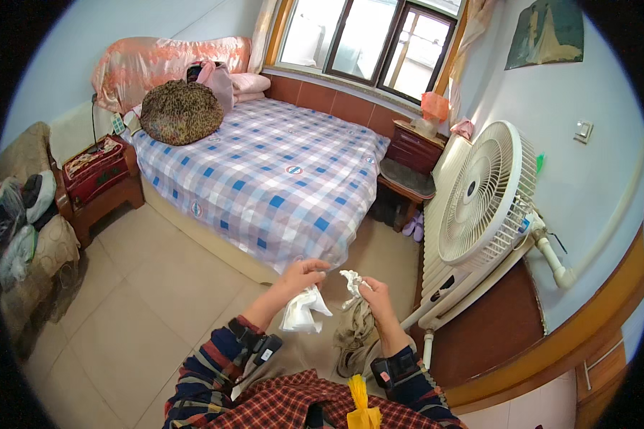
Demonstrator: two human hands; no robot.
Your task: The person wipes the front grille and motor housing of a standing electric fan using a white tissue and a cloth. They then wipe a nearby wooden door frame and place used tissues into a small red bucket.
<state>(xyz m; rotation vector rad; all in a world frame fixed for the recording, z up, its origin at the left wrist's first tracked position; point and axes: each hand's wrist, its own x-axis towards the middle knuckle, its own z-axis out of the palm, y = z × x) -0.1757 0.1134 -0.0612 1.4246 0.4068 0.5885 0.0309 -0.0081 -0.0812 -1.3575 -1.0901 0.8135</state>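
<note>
My left hand (299, 277) is ahead of my body, its fingers pointing right. A folded bundle of thin white sheets, like tissues or soft cloth (305, 312), hangs beneath its palm, held by the curled lower fingers. A short distance to the right, my right hand (376, 294) pinches a crumpled white tissue-like piece (352, 282) between thumb and fingers. Below that hand is greyish-khaki cloth (354, 334); whether the hand also holds it, I cannot tell. The two hands are apart.
A bed with a checked cover (265, 171) stands ahead, a leopard-print bundle (182, 112) on it. To the right, a white fan (483, 196) stands by a radiator (436, 264). A cloth-covered seat with bags (39, 243) is at left. Purple slippers (413, 227) lie by the nightstand (408, 175).
</note>
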